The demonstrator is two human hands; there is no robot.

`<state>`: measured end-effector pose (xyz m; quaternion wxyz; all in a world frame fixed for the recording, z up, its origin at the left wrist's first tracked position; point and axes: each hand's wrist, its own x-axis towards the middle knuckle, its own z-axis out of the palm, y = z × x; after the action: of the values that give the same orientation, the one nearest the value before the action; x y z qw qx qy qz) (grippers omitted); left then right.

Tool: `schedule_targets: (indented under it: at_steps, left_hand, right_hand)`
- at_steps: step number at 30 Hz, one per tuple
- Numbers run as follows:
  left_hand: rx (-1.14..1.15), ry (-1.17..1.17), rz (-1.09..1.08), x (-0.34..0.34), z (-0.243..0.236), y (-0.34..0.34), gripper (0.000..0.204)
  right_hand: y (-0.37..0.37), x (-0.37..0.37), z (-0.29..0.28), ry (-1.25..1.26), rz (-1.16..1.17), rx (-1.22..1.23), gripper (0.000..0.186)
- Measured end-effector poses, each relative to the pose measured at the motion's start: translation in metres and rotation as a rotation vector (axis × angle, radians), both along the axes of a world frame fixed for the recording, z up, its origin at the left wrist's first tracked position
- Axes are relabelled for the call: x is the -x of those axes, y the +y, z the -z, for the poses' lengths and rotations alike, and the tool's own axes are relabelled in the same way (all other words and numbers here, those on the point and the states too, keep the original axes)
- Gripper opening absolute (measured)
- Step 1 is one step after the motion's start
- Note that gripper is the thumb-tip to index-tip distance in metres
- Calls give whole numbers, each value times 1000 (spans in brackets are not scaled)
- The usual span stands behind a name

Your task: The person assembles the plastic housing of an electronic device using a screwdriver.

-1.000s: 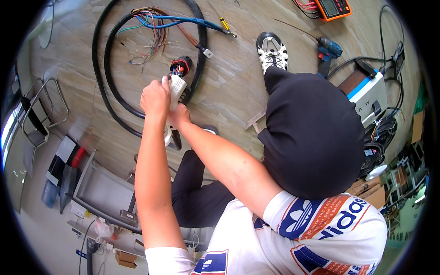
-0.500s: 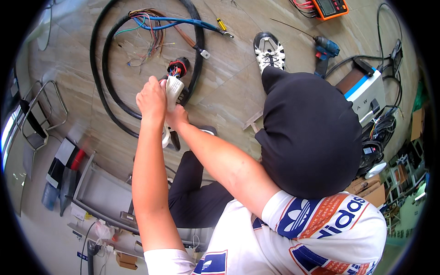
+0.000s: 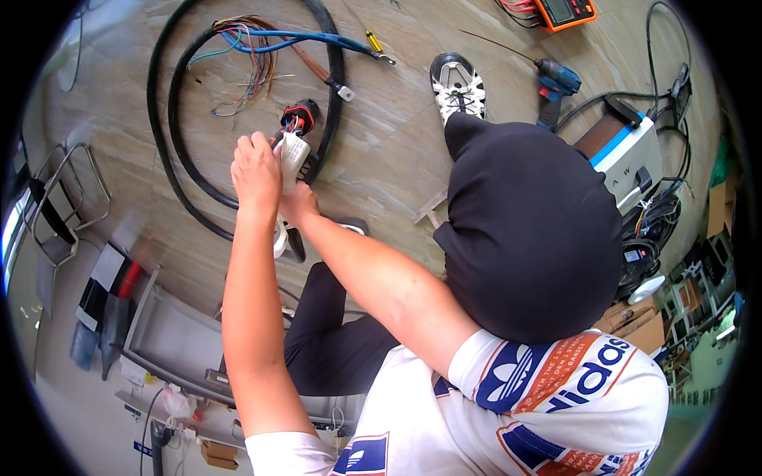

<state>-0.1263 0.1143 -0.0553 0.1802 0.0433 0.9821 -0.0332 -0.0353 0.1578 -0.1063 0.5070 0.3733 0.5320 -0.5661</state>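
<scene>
Both hands are together at the lower edge of a coil of thick black cable. My right hand (image 3: 299, 205) is closed round the lower part of a white handheld object (image 3: 294, 154) with a printed label. My left hand (image 3: 256, 168) is beside its upper part, fingers curled; what they grip is hidden behind the hand. Just beyond the fingertips is a round black connector (image 3: 301, 117) with a red ring. Several thin coloured wires (image 3: 294, 127) come out of its near side. The black cable (image 3: 155, 119) loops round on the floor.
Stripped coloured wires (image 3: 254, 75) and blue leads with metal lugs (image 3: 317, 36) lie inside and across the loop. A yellow-handled screwdriver (image 3: 374, 41), a blue cordless drill (image 3: 559, 79), an orange meter (image 3: 565, 12) and a grey-white box (image 3: 631, 163) are on the floor. My shoe (image 3: 459, 87) stands between.
The whole view has shifted slightly left. Both hands keep nearly the same hold, with the white object still beside the connector.
</scene>
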Motion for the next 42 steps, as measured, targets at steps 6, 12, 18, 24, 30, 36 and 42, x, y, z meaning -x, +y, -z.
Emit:
schedule_targets:
  at_steps: [6,12,18,24,30,36,42]
  left_hand:
    - [157,-302,-346,20,-4,15,38]
    - [4,-284,-312,14,-3,14,33]
    - [79,-187,-196,12,-1,16,31]
    - [159,-333,-375,29,-2,16,45]
    - [18,-348,-372,21,1,6,33]
    - [-167,-122,-181,11,-11,9,31]
    - [-95,-105,-30,4,-13,11,35]
  right_hand:
    - [1,-1,-1,5,36,-12,75]
    - [3,-1,-4,23,69,4,74]
    - [0,-3,-1,19,85,-34,74]
    - [5,1,-5,15,48,-10,80]
    - [4,-3,-3,12,67,49,82]
    - [4,-2,0,33,99,2,78]
    - [-3,-8,11,51,48,18,77]
